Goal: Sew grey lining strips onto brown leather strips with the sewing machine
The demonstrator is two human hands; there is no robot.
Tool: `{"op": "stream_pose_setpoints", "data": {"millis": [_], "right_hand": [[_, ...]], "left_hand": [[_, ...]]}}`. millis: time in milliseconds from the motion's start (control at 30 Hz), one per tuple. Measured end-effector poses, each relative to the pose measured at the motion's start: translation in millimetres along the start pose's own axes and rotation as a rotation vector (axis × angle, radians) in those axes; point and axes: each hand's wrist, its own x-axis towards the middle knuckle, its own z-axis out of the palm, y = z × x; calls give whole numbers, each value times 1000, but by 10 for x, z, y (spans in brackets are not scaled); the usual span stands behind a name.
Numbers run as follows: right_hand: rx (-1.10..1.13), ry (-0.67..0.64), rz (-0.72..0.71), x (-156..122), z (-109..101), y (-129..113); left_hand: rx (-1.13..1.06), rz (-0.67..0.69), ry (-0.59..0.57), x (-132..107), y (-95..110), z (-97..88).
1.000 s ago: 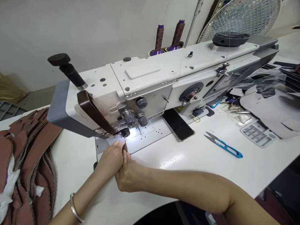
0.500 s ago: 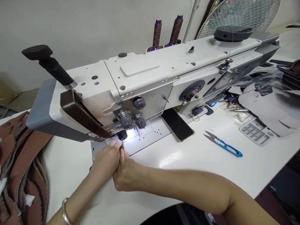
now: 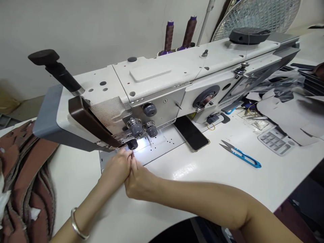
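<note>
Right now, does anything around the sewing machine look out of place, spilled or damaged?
Mildly odd: the phone, not a sewing tool, lies partly under the arm of the sewing machine. The blue snips and untidy pale scraps on the table look like ordinary clutter. I see no spill or damage.

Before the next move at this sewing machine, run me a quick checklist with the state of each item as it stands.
1. Lighting under the sewing machine: ok, a bright patch shows beside the fingers.
2. Left-hand grip and right-hand grip firm on material: cannot tell, the fingers meet and hide most of what is between them.
3. Fingers clear of the needle: cannot tell, the needle is hidden.
4. Blue snips away from both hands: ok, lying apart on the tabletop.
5. Phone clear of the hands: ok, lying apart to their right.
6. Two thread spools standing: ok, both upright behind the machine.
</note>
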Motion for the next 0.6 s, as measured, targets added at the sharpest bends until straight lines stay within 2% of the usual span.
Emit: {"op": "stream_pose_setpoints", "data": {"millis": [200,367,600], "right_hand": [[103,-52,-41,-43,-97,-59],[176,-191,-96,-16,-92,10],[168,-256,-61,6,-21,74]], "left_hand": [[-9,42,-44,-122,-8,39],[-10,70,10,-125,-53,75],[-124,153,82,-25,-186,116]]}}
